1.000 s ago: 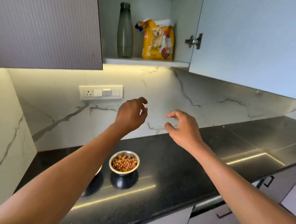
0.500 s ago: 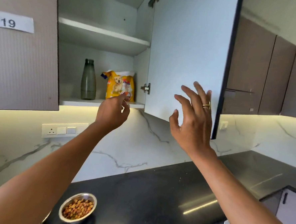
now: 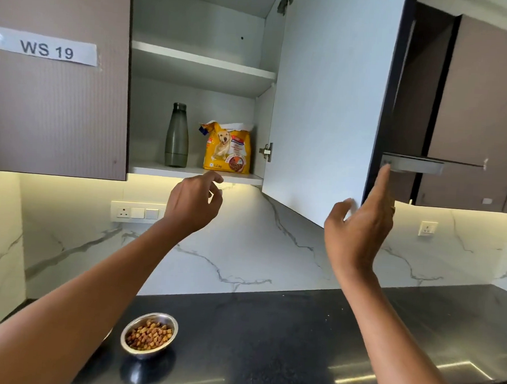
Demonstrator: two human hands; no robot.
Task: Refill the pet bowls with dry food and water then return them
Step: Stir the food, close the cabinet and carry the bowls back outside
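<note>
Bowl point(image 3: 148, 335) of kibble stands upright on the black counter point(image 3: 297, 328), mouth up, beside the left forearm. Up in the open cabinet, a yellow bag point(image 3: 228, 148) marked "1.2 kg" stands upright, facing out, next to a bottle point(image 3: 177, 135). A label point(image 3: 46, 49) reads "WS 19". Left hand point(image 3: 193, 201) hangs loosely curled, empty. Right hand point(image 3: 358, 228) is at the door point(image 3: 325, 107) edge, index finger up; I cannot tell whether it grips.

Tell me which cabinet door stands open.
The door beside the dog food bag, swung out with its white inner face showing. The door labelled WS 19 is shut.
</note>
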